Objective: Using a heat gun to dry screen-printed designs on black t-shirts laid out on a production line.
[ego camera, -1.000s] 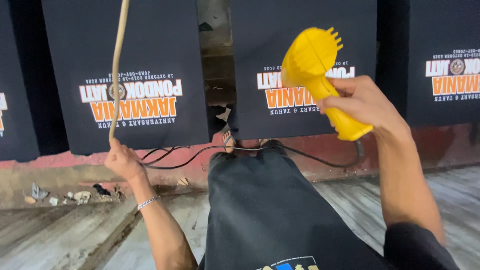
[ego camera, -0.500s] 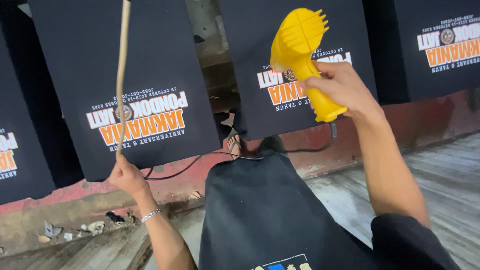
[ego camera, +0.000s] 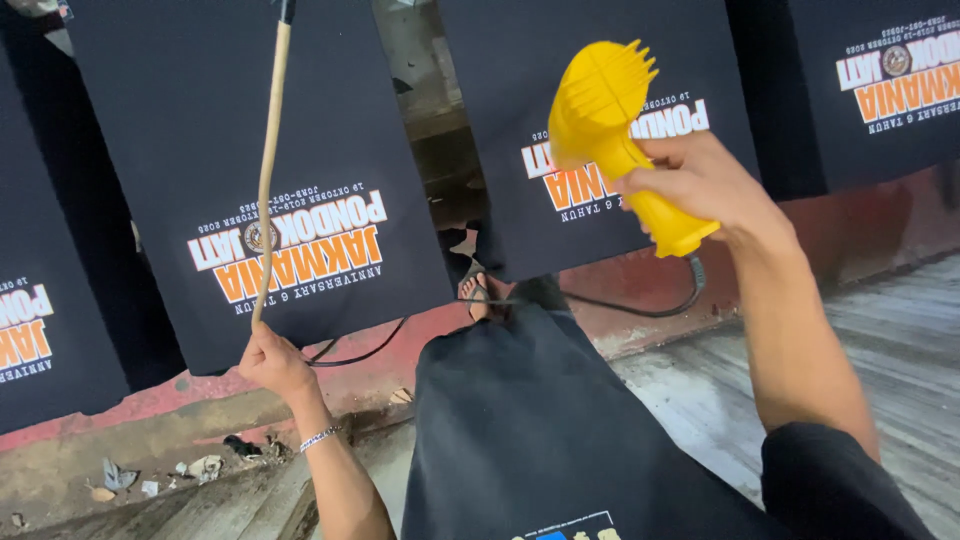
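— What's closest to the camera?

— A black cloth draped over the person's lap, running out toward a sandalled foot. To the right lies a grey plank floor.

— And the hands?

— They are well apart. The left hand is closed around the lower end of a thin wooden stick that rises almost upright. A beaded bracelet sits on that wrist. The right hand is clamped on the handle of a yellow heat blower, held high on the right, nozzle upward and toward the hanging cloth.

— Its cable?

— A black cord drops from the handle and loops toward the foot.

— Beyond that?

— Black printed shirts hang upside down in a row, over a red-painted wall base. The stick crosses one of them.
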